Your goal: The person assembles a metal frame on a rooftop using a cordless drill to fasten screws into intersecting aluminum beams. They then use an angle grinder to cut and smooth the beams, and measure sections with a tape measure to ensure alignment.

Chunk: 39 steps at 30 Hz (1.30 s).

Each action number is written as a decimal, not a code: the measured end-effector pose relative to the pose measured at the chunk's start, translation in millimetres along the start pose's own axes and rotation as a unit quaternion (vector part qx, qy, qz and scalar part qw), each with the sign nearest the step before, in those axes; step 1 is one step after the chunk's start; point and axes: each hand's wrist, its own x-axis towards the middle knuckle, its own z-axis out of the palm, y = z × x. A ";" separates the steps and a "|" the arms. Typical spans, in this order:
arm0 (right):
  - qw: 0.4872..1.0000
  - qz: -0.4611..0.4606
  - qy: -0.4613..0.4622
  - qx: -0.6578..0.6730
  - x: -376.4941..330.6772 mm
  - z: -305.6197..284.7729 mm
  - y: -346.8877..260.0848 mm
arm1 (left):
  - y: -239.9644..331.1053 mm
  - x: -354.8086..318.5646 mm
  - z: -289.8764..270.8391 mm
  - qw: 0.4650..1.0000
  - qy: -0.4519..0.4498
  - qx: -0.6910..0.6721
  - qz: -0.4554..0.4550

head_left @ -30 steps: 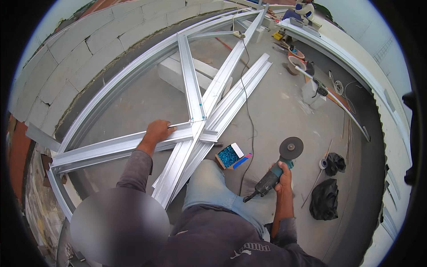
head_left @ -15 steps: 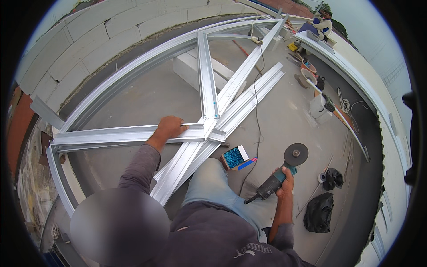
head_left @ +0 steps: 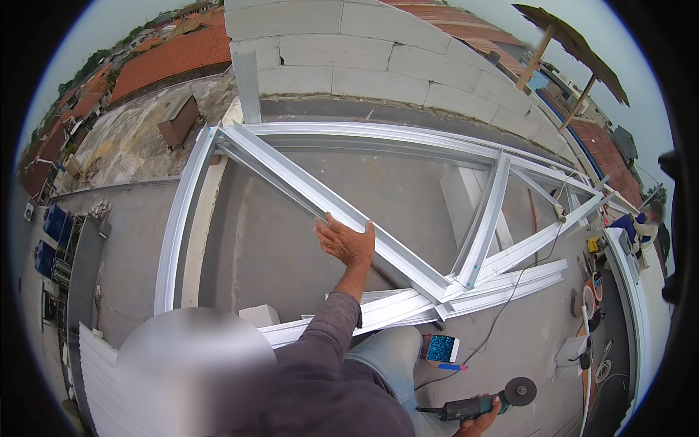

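My left hand (head_left: pixel 346 242) lies with spread fingers against the near side of a silvery metal channel (head_left: pixel 313 186). That channel runs slantwise from the frame's far left corner to a joint with other channels near my knee. Low on the right, my right hand (head_left: pixel 480 421) is wrapped round an angle grinder (head_left: pixel 463 408), whose dark round disc (head_left: pixel 520 392) points right. Whether the disc spins I cannot tell. A short upright channel (head_left: pixel 486 222) and a long bottom channel (head_left: pixel 535 244) meet near the same joint. Blue screws fill a small open box (head_left: pixel 441 348) beside my knee.
A black cable (head_left: pixel 502 309) crosses the floor past the box. White blocks (head_left: pixel 260 315) lie under and beside the frame. A block wall (head_left: pixel 364 73) stands behind. At the far right a person (head_left: pixel 644 228) sits near buckets, tools and a coiled cord (head_left: pixel 603 370).
My view has swung left. My left hand has slid along the channel away from the joint, and its fingers have spread. The grinder stays in my right hand, now lower in view.
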 end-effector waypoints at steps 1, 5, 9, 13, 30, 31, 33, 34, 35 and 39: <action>1.000 0.011 0.002 -0.024 5.4 -9.4 0.8 | -10.5 9.0 3.2 0.993 -0.036 -0.074 -0.086; 0.990 0.067 -0.127 0.004 8.0 -21.2 5.1 | -25.1 34.1 29.1 0.958 -0.087 -0.202 -0.184; 0.997 0.024 -0.065 0.026 -21.5 2.5 0.6 | -29.2 30.4 46.7 0.964 -0.112 -0.195 -0.143; 0.998 0.013 -0.002 0.065 -34.7 25.5 -2.5 | -28.5 29.7 53.5 0.976 -0.077 -0.181 -0.097; 0.998 0.019 0.039 0.041 -22.0 34.9 -2.8 | 3.6 5.3 58.0 0.965 -0.071 -0.173 -0.184; 0.998 0.017 0.039 0.039 -22.0 33.6 -2.8 | 5.1 4.1 59.5 0.970 -0.061 -0.157 -0.177; 0.999 0.013 0.036 0.032 -21.0 32.2 -2.3 | 5.9 2.3 64.2 0.969 -0.048 -0.169 -0.175; 0.999 0.014 0.033 0.025 -21.3 30.9 -2.7 | 4.1 5.3 65.2 0.971 -0.038 -0.163 -0.173; 0.999 0.018 0.025 0.021 -21.2 30.8 -2.2 | 3.0 4.7 68.1 0.968 -0.050 -0.171 -0.177; 0.998 0.039 -0.011 0.046 -25.7 30.8 -1.6 | -1.9 5.2 71.7 0.977 0.010 -0.147 -0.156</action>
